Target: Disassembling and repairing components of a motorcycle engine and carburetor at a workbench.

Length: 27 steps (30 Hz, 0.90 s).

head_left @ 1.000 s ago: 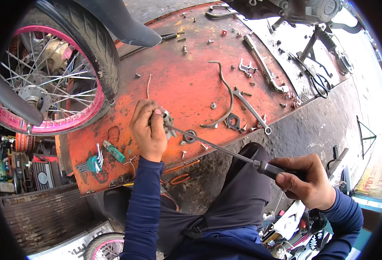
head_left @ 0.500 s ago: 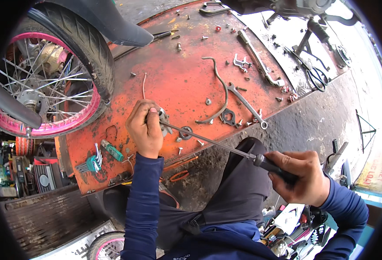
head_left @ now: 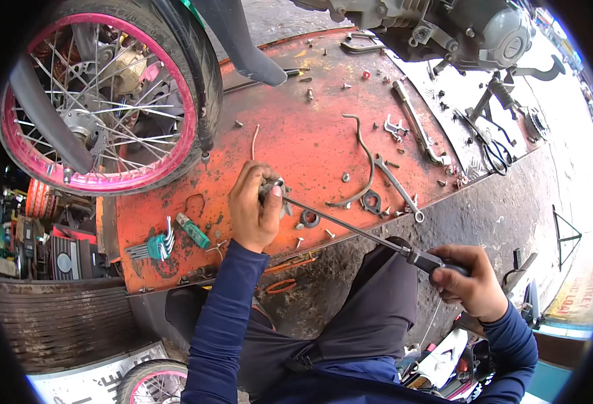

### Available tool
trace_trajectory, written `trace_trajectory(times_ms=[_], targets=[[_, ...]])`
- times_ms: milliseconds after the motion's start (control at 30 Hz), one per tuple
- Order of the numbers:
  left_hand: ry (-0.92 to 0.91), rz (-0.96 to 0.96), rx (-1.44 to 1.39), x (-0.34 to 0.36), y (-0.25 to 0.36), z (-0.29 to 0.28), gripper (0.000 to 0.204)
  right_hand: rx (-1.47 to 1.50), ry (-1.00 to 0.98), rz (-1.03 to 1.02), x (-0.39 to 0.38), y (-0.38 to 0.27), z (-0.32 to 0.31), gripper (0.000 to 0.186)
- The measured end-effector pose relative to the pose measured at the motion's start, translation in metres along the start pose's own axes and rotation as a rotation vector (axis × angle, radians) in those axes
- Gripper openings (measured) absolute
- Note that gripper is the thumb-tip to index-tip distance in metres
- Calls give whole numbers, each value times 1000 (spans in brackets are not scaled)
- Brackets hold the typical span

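Observation:
My left hand [head_left: 252, 214] is closed around a small grey metal part [head_left: 287, 204], mostly hidden by the fingers, above the orange-red bench. In my right hand [head_left: 470, 277] is the black handle of a screwdriver [head_left: 350, 227]. Its long shaft slants across to the left, and its tip end is at the metal part; the exact contact is hidden. Just right of the left hand, a dark ring [head_left: 308, 219] and loose bolts [head_left: 329, 233] lie on the bench. A thin wire [head_left: 255, 142] sticks up behind the left hand.
The red metal bench [head_left: 290, 135] carries a wrench [head_left: 399, 186], a bent rod [head_left: 369, 158], a black flange [head_left: 371, 201], a socket handle [head_left: 417, 124], teal-held hex keys [head_left: 160, 246] and a green box [head_left: 193, 231]. A pink-rimmed wheel [head_left: 190, 101] stands left; an engine [head_left: 475, 34] hangs over the far right.
The view has shifted, so the bench and wheel sit farther right, and more of the engine shows. Both hands keep their hold; the right hand's grip on the screwdriver handle looks turned.

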<state>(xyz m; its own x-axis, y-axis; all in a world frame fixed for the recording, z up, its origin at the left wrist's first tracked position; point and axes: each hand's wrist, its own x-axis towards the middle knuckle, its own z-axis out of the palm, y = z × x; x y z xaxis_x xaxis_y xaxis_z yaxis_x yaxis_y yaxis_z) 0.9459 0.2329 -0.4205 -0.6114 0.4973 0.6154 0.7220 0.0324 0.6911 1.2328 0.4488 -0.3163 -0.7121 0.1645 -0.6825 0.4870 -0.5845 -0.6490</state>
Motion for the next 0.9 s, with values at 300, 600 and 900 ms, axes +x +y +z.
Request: trace_trajectory(times_ms=[300, 600, 900], targets=[[63, -3, -52, -1, -2, -1, 44, -632, 83, -581, -10, -12, 19, 33], [109, -14, -96, -6, -7, 4, 48, -768, -4, -608, -19, -27, 22, 27], [123, -32, -58, -5, -8, 5, 53, -1330, 91, -945, -9, -19, 21, 33]])
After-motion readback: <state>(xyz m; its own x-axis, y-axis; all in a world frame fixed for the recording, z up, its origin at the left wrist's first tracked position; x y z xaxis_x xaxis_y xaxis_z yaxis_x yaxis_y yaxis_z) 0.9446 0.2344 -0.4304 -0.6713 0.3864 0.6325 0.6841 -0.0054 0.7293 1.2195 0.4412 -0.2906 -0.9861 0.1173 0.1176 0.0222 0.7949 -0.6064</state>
